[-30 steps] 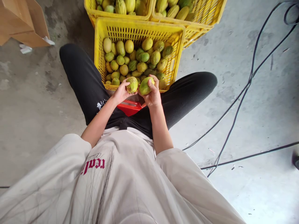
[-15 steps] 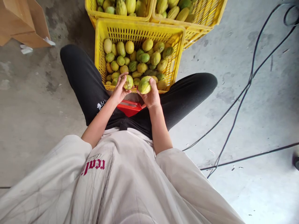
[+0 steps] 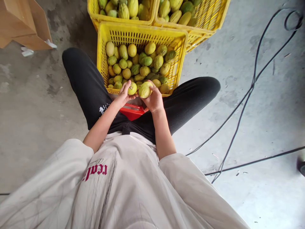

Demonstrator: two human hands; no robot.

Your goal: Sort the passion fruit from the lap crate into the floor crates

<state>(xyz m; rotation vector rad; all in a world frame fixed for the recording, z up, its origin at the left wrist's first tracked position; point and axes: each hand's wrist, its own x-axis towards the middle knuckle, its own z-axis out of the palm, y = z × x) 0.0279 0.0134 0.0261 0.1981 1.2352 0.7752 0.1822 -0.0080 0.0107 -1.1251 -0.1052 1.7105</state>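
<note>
My left hand (image 3: 123, 96) is closed around a small yellow-green melon (image 3: 132, 88), whose round end with a small scar faces up. In my right hand (image 3: 154, 98) lies a larger, striped yellow-green melon (image 3: 145, 90), with thumb and fingers wrapped round its right side. The two melons are side by side, close together, over the near rim of a yellow plastic crate (image 3: 142, 28). Many more melons (image 3: 144, 71), green to yellow, lie in that crate. Below my hands, between my thighs, part of a red plastic stool (image 3: 132, 114) shows.
Behind the crate stand two more yellow crates, one at the left (image 3: 121, 17) and one at the right (image 3: 211, 16), both holding melons. An open cardboard box (image 3: 26, 24) is at the upper left. Black cables (image 3: 246, 95) cross the concrete floor on the right.
Both melons have been turned in my hands, showing different sides. The right one has shifted slightly left, nearer to the other, and the left hand has dipped a little.
</note>
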